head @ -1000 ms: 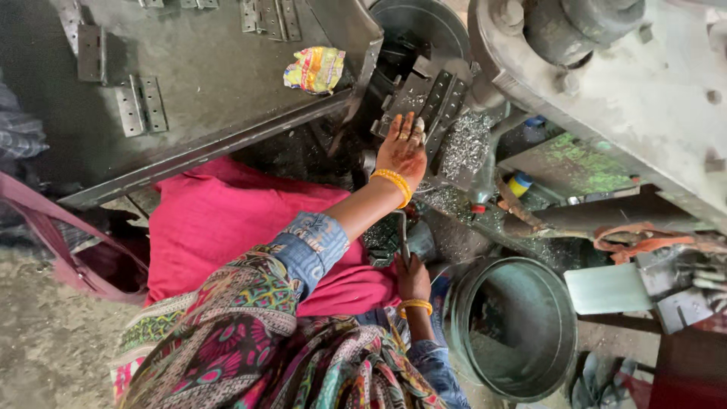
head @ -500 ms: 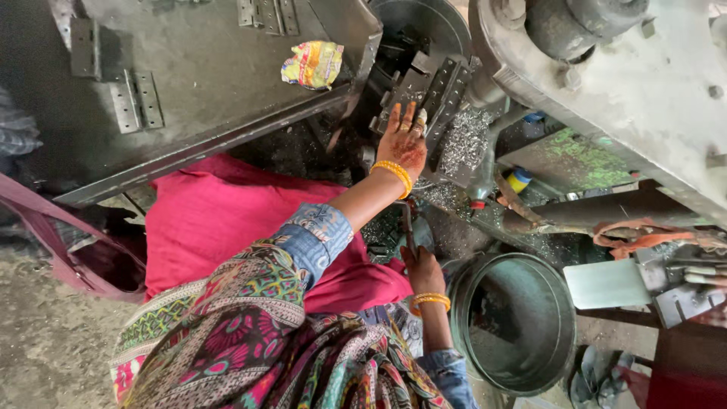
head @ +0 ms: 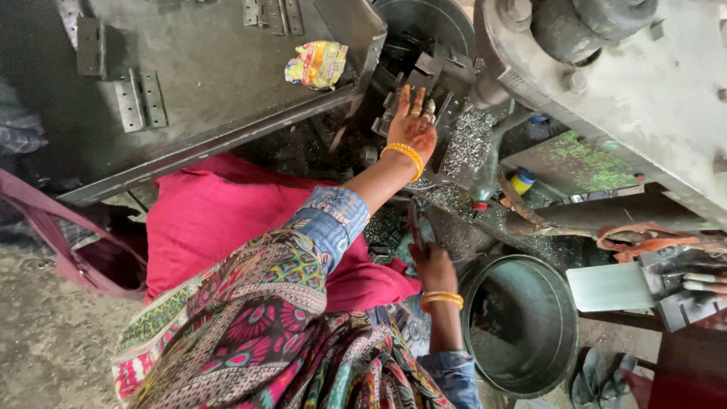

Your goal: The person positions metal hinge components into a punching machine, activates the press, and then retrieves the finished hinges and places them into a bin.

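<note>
Head view: left hand touching, seemingly, ridged steel block.

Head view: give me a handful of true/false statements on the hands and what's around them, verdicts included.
1. The left hand lies flat on the dark metal block of the machine. True.
2. Both wrists carry orange bangles. True.
3. The round metal tub is full of hinges. False: no hinges show inside it; the hinges lie on the grey metal table.
4. The crumpled wrapper sits in the person's lap. False: it lies on the grey table near its edge.
5. The right hand is low by the red cloth, gripping a thin dark handle. True.
</note>
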